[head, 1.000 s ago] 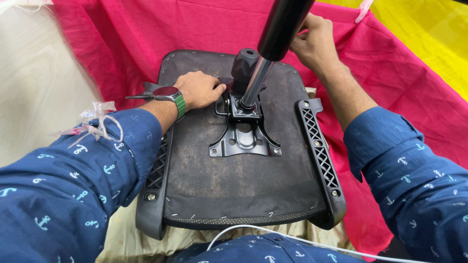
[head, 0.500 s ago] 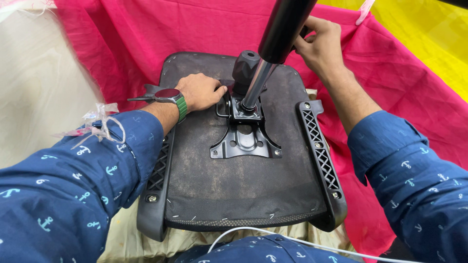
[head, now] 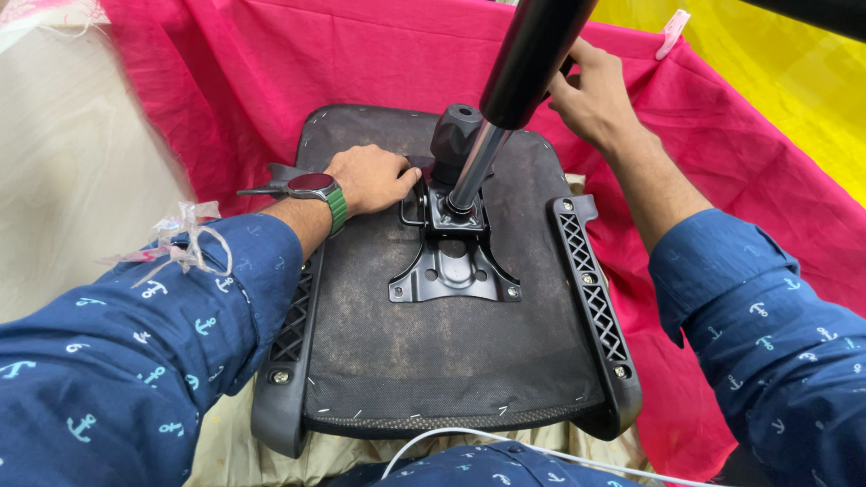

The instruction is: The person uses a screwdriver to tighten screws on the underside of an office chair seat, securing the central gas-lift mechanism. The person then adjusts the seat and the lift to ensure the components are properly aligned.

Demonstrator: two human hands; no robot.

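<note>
On the upturned chair seat (head: 451,379), the metal bracket (head: 454,271) sits bolted at its centre, the gas post (head: 505,99) rising from it. Left hand (head: 370,179) lies flat beside the bracket; right hand (head: 591,95) curls around the post's upper sleeve. Base not fitted.

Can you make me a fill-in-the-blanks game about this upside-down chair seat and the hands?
1. The left hand presses flat on the seat underside and wears a watch with a ____ strap.
2. The right hand grips the black ____.
3. The cloth under the seat is ____.

Missing words: green; column; pink
</note>
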